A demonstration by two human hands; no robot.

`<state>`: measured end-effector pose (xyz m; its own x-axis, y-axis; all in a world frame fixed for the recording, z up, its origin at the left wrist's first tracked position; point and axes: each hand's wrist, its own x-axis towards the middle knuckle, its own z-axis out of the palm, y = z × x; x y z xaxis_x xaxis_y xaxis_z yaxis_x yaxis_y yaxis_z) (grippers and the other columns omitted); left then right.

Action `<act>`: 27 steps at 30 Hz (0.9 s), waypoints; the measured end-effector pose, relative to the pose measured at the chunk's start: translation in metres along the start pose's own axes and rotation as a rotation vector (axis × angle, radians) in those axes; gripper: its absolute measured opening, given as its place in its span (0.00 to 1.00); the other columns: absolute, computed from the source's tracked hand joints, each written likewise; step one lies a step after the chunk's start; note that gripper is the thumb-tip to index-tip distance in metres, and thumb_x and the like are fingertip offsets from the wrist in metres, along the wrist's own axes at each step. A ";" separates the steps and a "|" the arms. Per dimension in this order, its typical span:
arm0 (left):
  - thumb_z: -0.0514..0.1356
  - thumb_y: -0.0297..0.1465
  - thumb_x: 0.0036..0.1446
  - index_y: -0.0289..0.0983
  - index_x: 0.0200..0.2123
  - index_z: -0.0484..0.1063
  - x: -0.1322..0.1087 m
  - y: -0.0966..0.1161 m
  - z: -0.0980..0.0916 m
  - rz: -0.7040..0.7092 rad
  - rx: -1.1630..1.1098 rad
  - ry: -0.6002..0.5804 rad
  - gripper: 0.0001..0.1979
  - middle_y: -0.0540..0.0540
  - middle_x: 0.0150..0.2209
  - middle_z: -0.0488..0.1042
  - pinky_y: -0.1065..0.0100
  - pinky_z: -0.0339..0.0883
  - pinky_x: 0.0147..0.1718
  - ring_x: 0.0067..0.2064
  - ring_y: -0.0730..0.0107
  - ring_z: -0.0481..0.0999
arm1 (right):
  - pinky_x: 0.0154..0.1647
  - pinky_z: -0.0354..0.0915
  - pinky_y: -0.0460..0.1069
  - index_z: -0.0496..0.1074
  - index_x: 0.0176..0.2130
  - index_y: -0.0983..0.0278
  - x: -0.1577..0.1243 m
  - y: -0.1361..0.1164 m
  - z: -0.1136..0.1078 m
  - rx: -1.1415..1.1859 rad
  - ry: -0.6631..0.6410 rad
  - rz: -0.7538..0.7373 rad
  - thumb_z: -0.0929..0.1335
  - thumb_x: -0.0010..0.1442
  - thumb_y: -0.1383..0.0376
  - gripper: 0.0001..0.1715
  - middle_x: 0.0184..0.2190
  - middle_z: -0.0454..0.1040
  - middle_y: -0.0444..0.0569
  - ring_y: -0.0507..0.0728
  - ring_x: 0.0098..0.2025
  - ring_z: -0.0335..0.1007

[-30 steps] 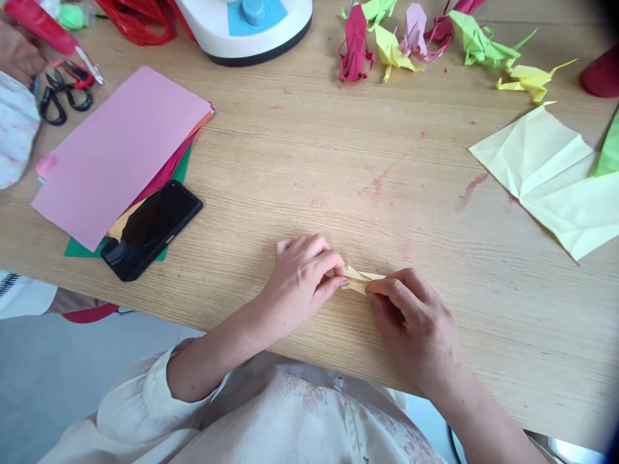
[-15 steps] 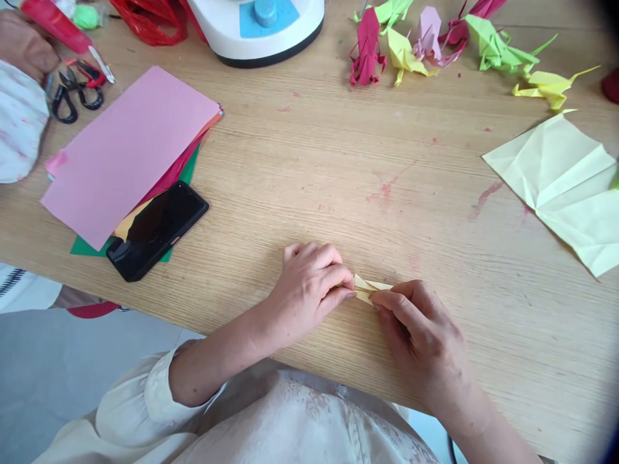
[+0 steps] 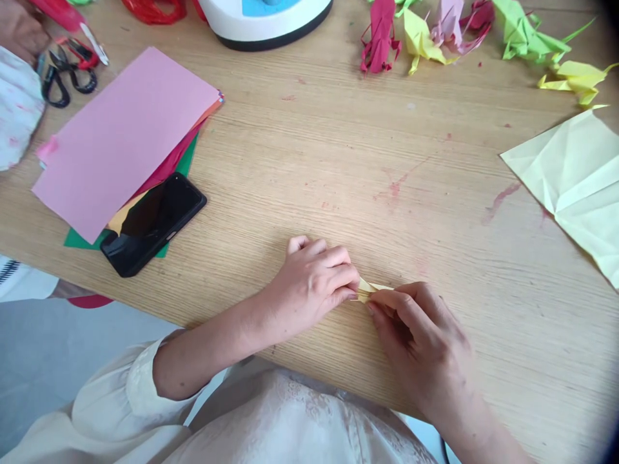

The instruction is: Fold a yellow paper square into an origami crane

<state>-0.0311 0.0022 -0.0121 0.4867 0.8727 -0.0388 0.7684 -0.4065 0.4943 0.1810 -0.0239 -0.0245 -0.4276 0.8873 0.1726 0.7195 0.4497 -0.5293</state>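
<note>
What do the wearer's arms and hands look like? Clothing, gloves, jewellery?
Both the left hand and right hand are ungloved, with no rings, watch or bracelet visible. The left sleeve is cream, loose and puffy, gathered into a plain wide cuff on the forearm. The right sleeve is out of frame.

Fingers (image 3: 344, 277) are partly hiding small folded pale-yellow paper strip (image 3: 365, 289); right edge's cropping large creased pale-yellow paper sheet (image 3: 583, 171).
</note>
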 end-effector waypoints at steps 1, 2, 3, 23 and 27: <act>0.60 0.32 0.66 0.40 0.37 0.74 0.000 0.000 -0.001 0.007 0.006 -0.003 0.05 0.50 0.40 0.76 0.59 0.50 0.47 0.41 0.66 0.69 | 0.38 0.62 0.51 0.72 0.42 0.60 0.000 -0.001 0.001 -0.008 0.008 -0.002 0.67 0.66 0.67 0.04 0.36 0.72 0.47 0.54 0.35 0.68; 0.60 0.32 0.66 0.40 0.38 0.74 0.001 -0.001 -0.001 0.012 0.013 -0.006 0.05 0.50 0.40 0.76 0.59 0.50 0.47 0.41 0.66 0.69 | 0.39 0.62 0.51 0.72 0.42 0.60 0.001 -0.001 0.002 -0.012 0.010 -0.003 0.68 0.66 0.67 0.03 0.36 0.72 0.47 0.54 0.35 0.68; 0.60 0.33 0.66 0.40 0.38 0.74 0.001 -0.001 -0.002 0.015 0.021 -0.009 0.05 0.50 0.40 0.76 0.59 0.50 0.47 0.42 0.66 0.69 | 0.39 0.62 0.51 0.71 0.41 0.61 0.002 -0.002 0.002 -0.012 0.012 -0.003 0.68 0.66 0.67 0.02 0.35 0.72 0.47 0.54 0.34 0.68; 0.57 0.31 0.68 0.38 0.38 0.72 0.001 -0.005 0.000 0.098 0.150 0.052 0.06 0.49 0.37 0.75 0.58 0.52 0.50 0.40 0.67 0.70 | 0.31 0.57 0.49 0.63 0.29 0.60 0.015 -0.007 0.001 -0.031 -0.047 0.124 0.68 0.64 0.66 0.12 0.24 0.66 0.42 0.53 0.27 0.61; 0.57 0.30 0.67 0.38 0.36 0.73 0.003 -0.003 -0.002 0.060 0.123 0.029 0.06 0.49 0.37 0.75 0.58 0.52 0.49 0.40 0.66 0.71 | 0.31 0.56 0.48 0.62 0.29 0.61 0.016 -0.006 0.002 -0.049 -0.037 0.121 0.68 0.63 0.65 0.12 0.24 0.66 0.41 0.53 0.27 0.61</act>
<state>-0.0327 0.0066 -0.0123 0.5221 0.8528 0.0135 0.7845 -0.4864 0.3848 0.1685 -0.0128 -0.0202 -0.3550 0.9316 0.0784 0.7929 0.3445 -0.5026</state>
